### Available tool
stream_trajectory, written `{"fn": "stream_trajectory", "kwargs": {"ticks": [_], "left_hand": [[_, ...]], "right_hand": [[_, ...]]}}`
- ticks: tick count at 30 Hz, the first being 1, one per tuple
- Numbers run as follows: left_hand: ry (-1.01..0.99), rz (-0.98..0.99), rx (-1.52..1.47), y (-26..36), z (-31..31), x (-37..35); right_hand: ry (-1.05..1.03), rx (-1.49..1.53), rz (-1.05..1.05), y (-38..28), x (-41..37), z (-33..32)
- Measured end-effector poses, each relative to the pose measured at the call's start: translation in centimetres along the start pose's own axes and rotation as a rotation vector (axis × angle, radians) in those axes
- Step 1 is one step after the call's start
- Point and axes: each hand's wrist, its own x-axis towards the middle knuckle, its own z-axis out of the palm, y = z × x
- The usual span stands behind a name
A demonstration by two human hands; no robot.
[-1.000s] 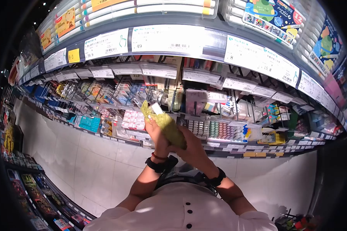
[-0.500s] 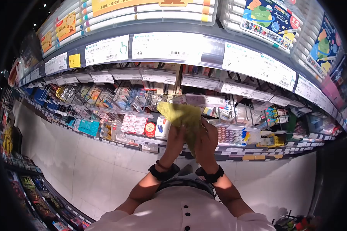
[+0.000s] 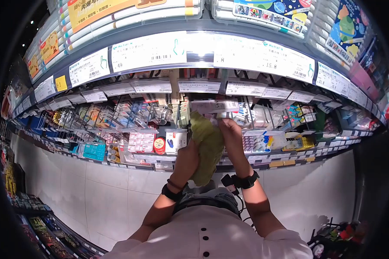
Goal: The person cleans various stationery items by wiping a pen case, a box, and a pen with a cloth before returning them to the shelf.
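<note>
Two hands [image 3: 210, 146] clamped on green cloth [image 3: 207, 146]; floor [image 3: 129, 194] open below shelf edge [image 3: 168, 161].

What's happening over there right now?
A person stands at a store shelf, holding up a yellow-green cloth between their two bare hands. The left hand grips it near its upper right edge, and the right hand has it on the other side. The cloth hangs bunched in front of the lower shelves, below a row of price labels. Boxed marker pens sit on the shelf above, and pale floor tiles show below.
</note>
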Motion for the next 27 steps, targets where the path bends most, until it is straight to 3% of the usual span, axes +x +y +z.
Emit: {"fn": "stream_trajectory", "kwargs": {"ticks": [4, 7, 9, 13, 16, 19, 22, 27], "left_hand": [[0.010, 0.049, -0.083, -0.7, -0.1, -0.1], [0.128, 0.083, -0.028, -1.8, -0.5, -0.4], [0.123, -0.087, -0.149, -2.2, -1.9, -1.0], [0.365, -0.078, -0.155, -5.5, -4.1, -1.9], [0.453, -0.146, -0.220, -7.8, -5.8, -3.1], [0.473, -0.219, -0.210, -9.4, -7.4, -4.0], [0.531, -0.236, -0.197, -9.7, -8.1, -4.2], [0.570, -0.167, -0.195, -9.2, -7.8, -4.4]], "right_hand": [[0.002, 0.314, 0.029, -0.8, 0.3, -0.6], [0.122, 0.389, -0.230, -2.2, 1.3, -2.0], [0.226, 0.326, -0.308, -3.8, 1.7, -4.5], [0.325, 0.248, -0.605, -6.6, 3.8, -9.0], [0.400, 0.193, -0.700, -6.9, 5.6, -12.3], [0.522, 0.017, -0.644, -7.3, 6.9, -13.8], [0.541, 0.064, -0.685, -7.9, 7.0, -13.4], [0.601, -0.036, -0.638, -7.8, 6.9, -13.0]]}}
